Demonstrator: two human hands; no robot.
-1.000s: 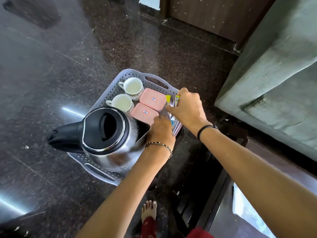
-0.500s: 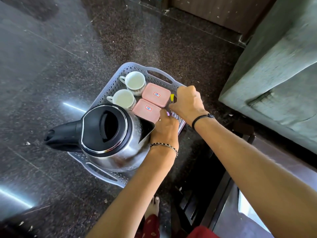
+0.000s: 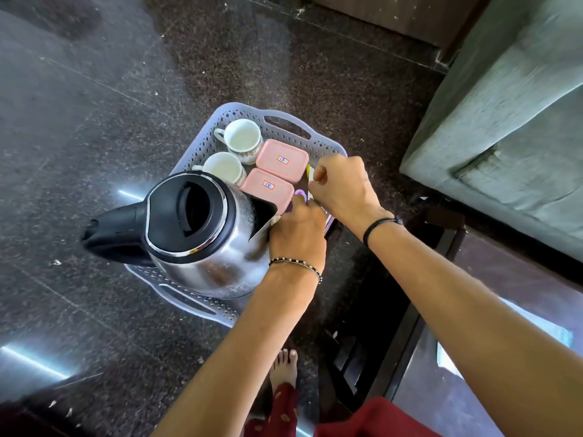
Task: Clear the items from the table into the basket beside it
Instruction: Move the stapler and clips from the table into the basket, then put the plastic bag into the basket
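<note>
A pale grey perforated basket (image 3: 285,126) sits on the dark floor. Inside it stand a steel kettle (image 3: 202,234) with a black lid and handle, two white cups (image 3: 243,140) and two pink lidded boxes (image 3: 281,159). Both hands are at the basket's right side. My left hand (image 3: 298,230) and my right hand (image 3: 342,187) are closed on a flat packet (image 3: 300,194) with yellow and purple print, pressed low between the pink boxes and the basket's wall. Most of the packet is hidden under the hands.
A dark table with a glass top (image 3: 492,335) is at the lower right, next to the basket. A grey-green sofa (image 3: 517,121) fills the upper right. My bare foot (image 3: 284,367) stands on the floor below the basket. Polished dark floor lies to the left.
The packet has gone lower into the basket, with less of it showing above the hands. Both hands have stayed at the basket's right side and sunk slightly with it.
</note>
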